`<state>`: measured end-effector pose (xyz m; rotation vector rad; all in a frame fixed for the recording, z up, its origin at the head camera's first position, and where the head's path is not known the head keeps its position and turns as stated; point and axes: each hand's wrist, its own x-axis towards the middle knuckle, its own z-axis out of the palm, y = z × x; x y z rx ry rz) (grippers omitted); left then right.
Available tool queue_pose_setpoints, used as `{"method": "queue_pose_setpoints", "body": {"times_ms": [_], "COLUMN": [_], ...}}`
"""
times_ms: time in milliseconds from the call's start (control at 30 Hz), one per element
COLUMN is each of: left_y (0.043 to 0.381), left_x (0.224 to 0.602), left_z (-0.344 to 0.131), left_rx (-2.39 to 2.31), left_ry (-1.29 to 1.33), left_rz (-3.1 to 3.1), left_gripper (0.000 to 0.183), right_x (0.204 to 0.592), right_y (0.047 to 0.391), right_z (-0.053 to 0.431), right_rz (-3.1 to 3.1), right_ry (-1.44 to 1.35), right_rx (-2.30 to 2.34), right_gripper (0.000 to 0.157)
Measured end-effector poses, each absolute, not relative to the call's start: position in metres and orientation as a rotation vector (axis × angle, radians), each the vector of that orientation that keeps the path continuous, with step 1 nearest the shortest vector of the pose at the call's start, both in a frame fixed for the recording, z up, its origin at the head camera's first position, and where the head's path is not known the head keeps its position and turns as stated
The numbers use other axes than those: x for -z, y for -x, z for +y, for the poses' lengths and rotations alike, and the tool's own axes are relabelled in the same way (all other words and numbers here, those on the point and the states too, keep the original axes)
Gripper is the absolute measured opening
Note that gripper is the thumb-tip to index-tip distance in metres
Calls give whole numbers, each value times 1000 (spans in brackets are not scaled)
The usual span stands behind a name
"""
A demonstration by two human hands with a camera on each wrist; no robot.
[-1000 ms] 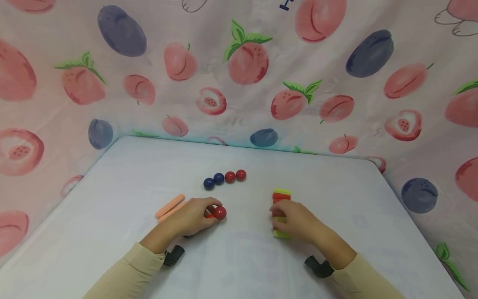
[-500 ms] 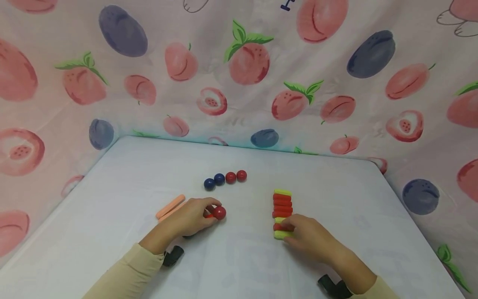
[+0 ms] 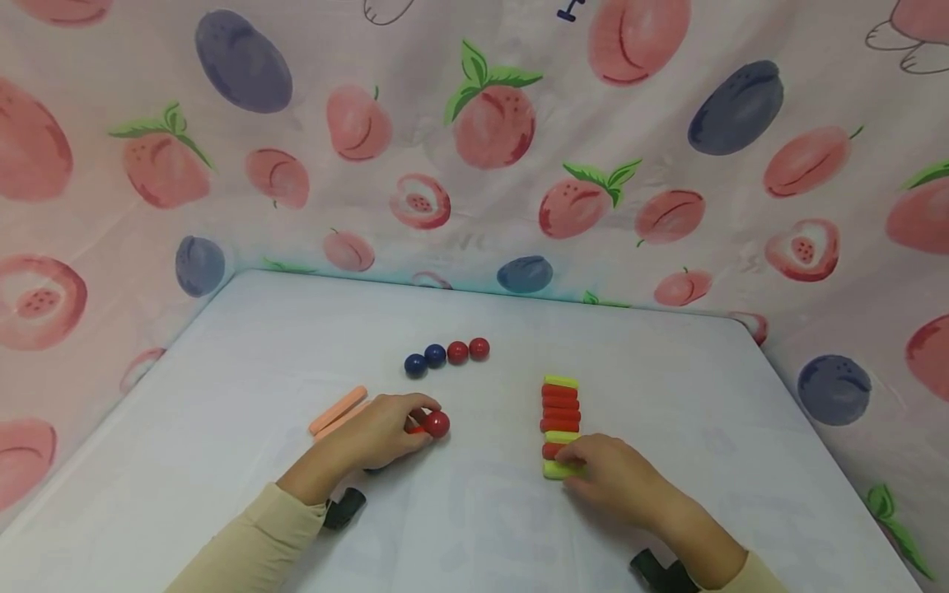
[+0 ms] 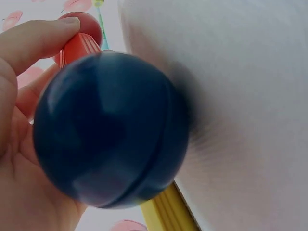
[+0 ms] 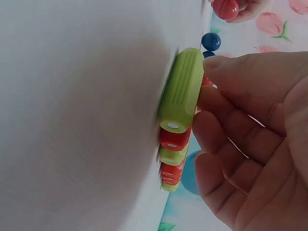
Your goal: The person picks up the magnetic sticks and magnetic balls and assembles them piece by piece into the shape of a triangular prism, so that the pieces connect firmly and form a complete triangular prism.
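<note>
In the head view my left hand (image 3: 381, 430) holds a red magnetic rod with a red ball (image 3: 437, 424) at its far end. A big blue ball (image 4: 110, 130) covers the near end of that red rod (image 4: 79, 48) in the left wrist view, with part of a yellow rod (image 4: 168, 209) behind it. My right hand (image 3: 619, 478) pinches the right end of the nearest yellow-green rod (image 5: 182, 91), thumb at its edge and index finger on the other side. That rod lies at the near end of a row of red and yellow-green rods (image 3: 561, 403).
Two blue balls (image 3: 425, 359) and two red balls (image 3: 469, 350) form a line farther back on the white table (image 3: 667, 395). Peach-coloured rods (image 3: 337, 409) lie left of my left hand, partly behind it. A fruit-print cloth (image 3: 474, 206) hangs around the table.
My right hand has moved from the middle of the rod row toward its near end, uncovering the red rods. The nearest rod has slid slightly toward me. My left hand stays put.
</note>
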<state>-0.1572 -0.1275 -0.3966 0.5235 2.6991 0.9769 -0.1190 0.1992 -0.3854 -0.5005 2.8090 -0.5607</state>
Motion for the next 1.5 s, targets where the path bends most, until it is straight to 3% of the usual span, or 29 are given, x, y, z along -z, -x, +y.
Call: {"method": "queue_pose_setpoints", "body": {"times_ms": [367,667,900,1133,1500], "left_y": [156,155,155,154,153], "left_x": [395,395,395,394,392], "left_z": [-129,-127,-127,-129,-128], "left_rx": [-977,-978,-989,-933,-962], "left_ry": [-537,-512,-515,-619,-649], "left_rz": [2667,2654,2644,2641,2620], "left_gripper": [37,36,35,46,40], "right_x": [387,391,391,382,378], "right_y": [119,116,115,122,142], "right_z": [199,186,176,164,139], "right_rz": [2754,2738,2775,2846,2778], "right_ry": [664,566,644,782,665], "right_rx": [603,570,520,530,625], "right_gripper": [22,26,24,21,25]}}
